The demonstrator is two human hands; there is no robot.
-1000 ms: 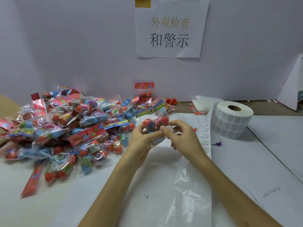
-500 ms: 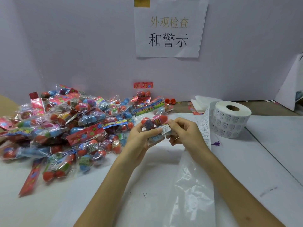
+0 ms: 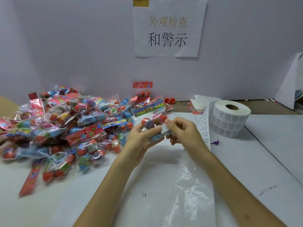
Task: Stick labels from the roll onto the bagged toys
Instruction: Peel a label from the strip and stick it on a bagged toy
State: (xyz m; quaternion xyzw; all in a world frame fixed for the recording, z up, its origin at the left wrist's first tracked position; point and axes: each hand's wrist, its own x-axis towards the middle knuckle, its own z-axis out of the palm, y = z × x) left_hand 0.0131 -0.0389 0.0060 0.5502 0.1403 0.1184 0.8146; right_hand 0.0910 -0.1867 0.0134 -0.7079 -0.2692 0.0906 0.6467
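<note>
A bagged toy (image 3: pixel 153 123) is gripped by the left hand (image 3: pixel 139 140) above the surface (image 3: pixel 246 161), its long axis seemingly pointed away from the person. A label (image 3: pixel 164 129) is pinched onto its right side by the right hand (image 3: pixel 185 134); the roll (image 3: pixel 229 118) is set farther right.

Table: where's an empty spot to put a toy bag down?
Bare table lies right of the roll, down to the near edge. Another bare patch sits in front of the pile, left of the left arm. The pile crowds the far left, and a plastic sheet covers the middle.
</note>
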